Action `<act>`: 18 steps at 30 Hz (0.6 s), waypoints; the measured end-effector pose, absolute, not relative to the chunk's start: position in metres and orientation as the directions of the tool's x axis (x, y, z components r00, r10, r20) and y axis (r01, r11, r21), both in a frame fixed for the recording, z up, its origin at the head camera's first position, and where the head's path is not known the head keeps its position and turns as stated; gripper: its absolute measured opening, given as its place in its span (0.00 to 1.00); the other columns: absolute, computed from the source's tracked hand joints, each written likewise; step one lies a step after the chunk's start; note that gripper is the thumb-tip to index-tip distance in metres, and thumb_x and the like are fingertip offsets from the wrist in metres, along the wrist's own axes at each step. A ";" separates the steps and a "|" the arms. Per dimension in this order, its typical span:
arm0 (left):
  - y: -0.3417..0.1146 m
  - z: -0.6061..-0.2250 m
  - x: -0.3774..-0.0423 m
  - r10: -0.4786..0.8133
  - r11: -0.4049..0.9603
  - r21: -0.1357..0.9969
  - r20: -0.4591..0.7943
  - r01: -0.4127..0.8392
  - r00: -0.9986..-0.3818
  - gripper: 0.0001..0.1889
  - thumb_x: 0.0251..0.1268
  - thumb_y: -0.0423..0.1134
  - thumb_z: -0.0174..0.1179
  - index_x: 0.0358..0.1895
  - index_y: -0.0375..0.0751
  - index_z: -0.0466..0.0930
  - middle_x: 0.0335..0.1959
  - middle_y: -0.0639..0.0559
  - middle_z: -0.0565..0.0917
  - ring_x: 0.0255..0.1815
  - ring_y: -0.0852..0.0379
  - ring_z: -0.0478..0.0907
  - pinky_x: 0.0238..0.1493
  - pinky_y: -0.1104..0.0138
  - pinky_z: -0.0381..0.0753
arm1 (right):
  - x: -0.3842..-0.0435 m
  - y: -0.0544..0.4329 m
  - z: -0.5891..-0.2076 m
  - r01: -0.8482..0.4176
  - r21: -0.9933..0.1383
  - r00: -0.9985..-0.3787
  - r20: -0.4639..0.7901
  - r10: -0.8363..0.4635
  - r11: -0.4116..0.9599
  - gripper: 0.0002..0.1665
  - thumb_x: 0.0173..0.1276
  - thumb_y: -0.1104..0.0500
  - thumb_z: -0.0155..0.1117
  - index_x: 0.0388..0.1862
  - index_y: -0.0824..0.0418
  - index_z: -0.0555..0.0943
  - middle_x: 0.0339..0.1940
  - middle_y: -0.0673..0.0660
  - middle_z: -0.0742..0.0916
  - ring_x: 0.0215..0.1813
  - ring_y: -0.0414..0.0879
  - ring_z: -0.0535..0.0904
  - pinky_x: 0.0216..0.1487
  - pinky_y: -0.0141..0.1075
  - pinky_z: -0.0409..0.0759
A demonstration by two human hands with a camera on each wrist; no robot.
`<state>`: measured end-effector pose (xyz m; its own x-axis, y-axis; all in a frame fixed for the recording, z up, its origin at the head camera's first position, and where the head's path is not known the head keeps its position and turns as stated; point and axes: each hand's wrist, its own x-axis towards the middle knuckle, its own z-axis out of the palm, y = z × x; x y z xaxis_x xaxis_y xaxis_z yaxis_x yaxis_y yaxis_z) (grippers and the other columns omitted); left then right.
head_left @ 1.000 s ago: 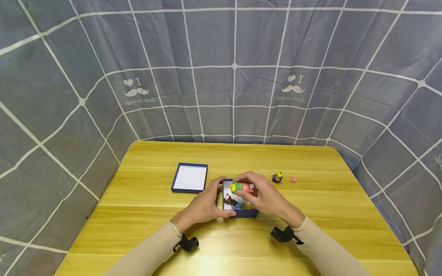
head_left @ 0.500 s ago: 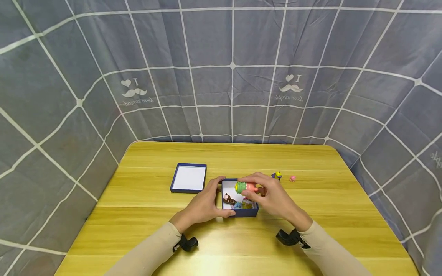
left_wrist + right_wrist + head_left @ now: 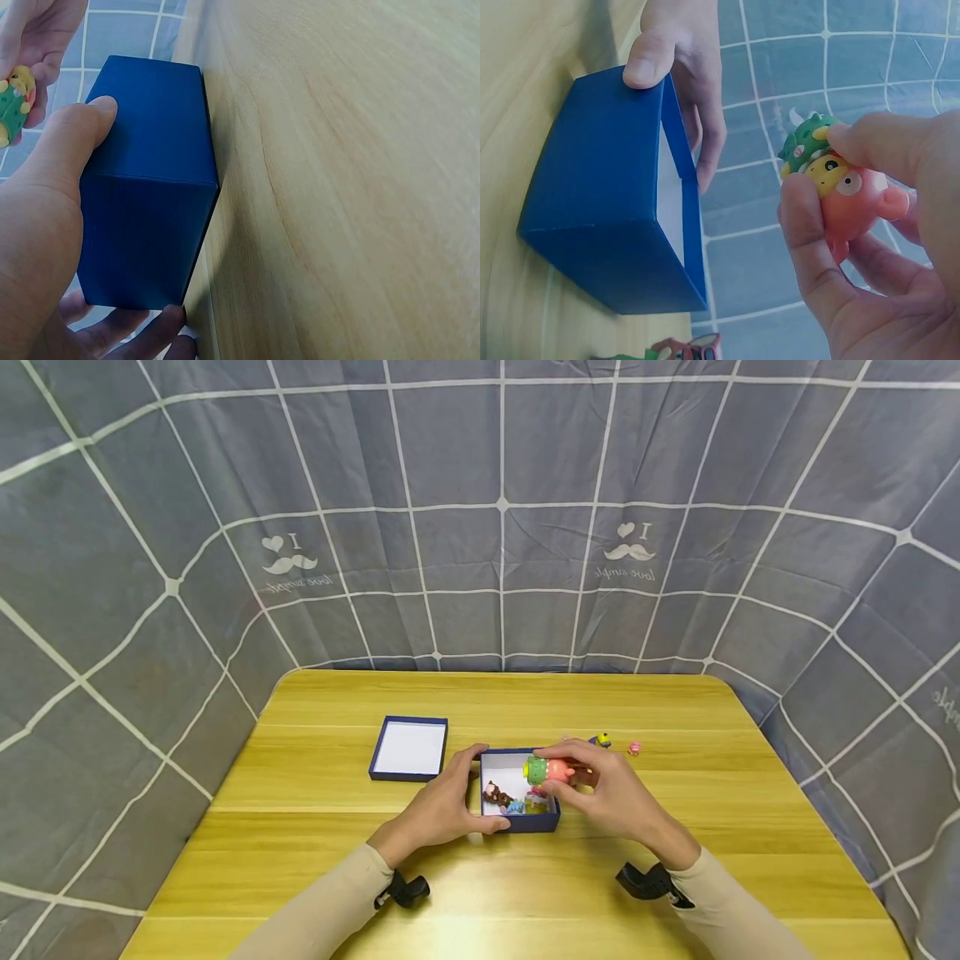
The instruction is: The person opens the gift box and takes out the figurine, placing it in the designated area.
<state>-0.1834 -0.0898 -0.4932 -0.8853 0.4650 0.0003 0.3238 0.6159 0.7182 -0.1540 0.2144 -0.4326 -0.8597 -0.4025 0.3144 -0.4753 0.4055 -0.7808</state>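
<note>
A dark blue box [image 3: 525, 825] with a white inside stands on the table, its top uncovered. My left hand [image 3: 441, 802] grips it from the left, thumb [image 3: 101, 116] on the near wall and fingers round the far side. Inside lie small toy figures: a brown one [image 3: 495, 794], a blue one [image 3: 514, 807] and a yellow one [image 3: 536, 803]. Over the box's right side, my right hand [image 3: 617, 789] pinches a pink toy figure [image 3: 855, 206] with big eyes, a yellow snout and a green spiky cap. Fingers hide part of it.
Left of the box lies its shallow blue lid [image 3: 408, 748], white inside facing up. Behind my right hand are a yellow and purple figure [image 3: 602, 741] and a small pink one [image 3: 634, 748]. A brown and green figure [image 3: 682, 349] shows beside the box in the right wrist view.
My right hand has moved to the right with the pink figure, from over the box's middle to its right side. The left hand has stayed on the box.
</note>
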 end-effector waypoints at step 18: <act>-0.089 -0.494 -0.182 0.460 0.628 0.708 -0.002 0.324 -0.888 0.68 0.62 0.69 0.86 0.96 0.47 0.54 0.91 0.39 0.69 0.68 0.43 0.87 0.71 0.41 0.88 | -0.150 0.235 -0.430 -0.457 -0.806 -0.872 0.321 -0.371 0.377 0.21 0.77 0.71 0.79 0.66 0.63 0.88 0.67 0.68 0.93 0.60 0.36 0.90 0.59 0.27 0.91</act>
